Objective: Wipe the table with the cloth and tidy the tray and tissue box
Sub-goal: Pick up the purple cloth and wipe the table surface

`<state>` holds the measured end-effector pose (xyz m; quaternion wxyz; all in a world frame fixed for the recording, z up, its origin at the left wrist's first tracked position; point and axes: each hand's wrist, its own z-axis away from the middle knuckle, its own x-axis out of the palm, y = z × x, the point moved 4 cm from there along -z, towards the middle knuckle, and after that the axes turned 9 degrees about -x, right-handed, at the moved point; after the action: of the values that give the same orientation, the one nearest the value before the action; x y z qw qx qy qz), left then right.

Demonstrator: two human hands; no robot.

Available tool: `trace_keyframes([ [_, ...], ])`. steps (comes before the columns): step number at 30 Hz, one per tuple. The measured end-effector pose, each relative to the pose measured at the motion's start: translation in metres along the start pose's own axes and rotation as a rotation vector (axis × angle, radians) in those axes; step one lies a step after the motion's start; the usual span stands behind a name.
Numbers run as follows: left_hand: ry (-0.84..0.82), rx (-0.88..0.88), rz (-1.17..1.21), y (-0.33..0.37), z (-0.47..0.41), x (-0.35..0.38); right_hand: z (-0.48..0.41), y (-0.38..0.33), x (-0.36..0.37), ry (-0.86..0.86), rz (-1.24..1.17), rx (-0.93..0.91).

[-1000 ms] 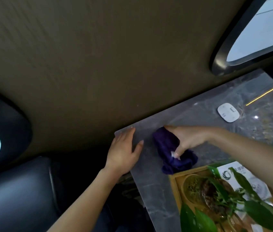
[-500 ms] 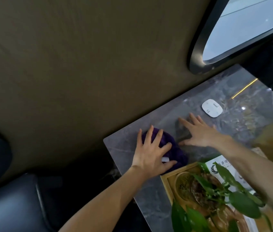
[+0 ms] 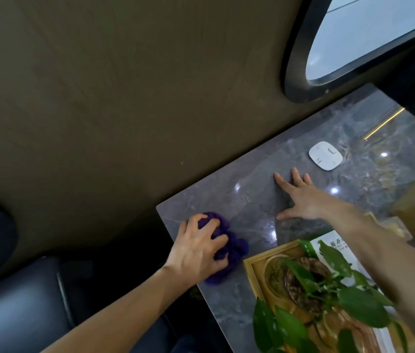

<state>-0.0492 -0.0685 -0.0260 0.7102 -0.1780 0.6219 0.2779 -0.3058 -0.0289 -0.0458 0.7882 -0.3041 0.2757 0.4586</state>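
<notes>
Cloth (image 3: 229,247) now bunched under left hand (image 3: 196,250), grip closed around it, dragged to counter (image 3: 252,200) corner beside tray (image 3: 252,273); right hand (image 3: 303,200) laid flat, fingers spread. Wiping handed over, underway.

We are seeing a glossy grey marble-patterned counter (image 3: 252,200) carrying a crumpled purple cloth (image 3: 234,247), a flat white rounded-square device (image 3: 325,155) and a wooden tray (image 3: 253,272).
</notes>
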Motion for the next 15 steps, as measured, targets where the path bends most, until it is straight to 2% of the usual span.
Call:
trace_keyframes([
  [10, -0.156, 0.010, -0.013, -0.038, 0.033, -0.015, -0.001, 0.004, 0.003, 0.038, -0.042, -0.021],
  [13, -0.243, -0.141, 0.114, -0.059, 0.029, -0.021, -0.001, 0.003, 0.003, 0.034, -0.047, -0.016],
  [15, -0.186, -0.234, 0.244, -0.065, 0.023, -0.032, -0.002, 0.002, 0.002, 0.028, -0.047, -0.009],
])
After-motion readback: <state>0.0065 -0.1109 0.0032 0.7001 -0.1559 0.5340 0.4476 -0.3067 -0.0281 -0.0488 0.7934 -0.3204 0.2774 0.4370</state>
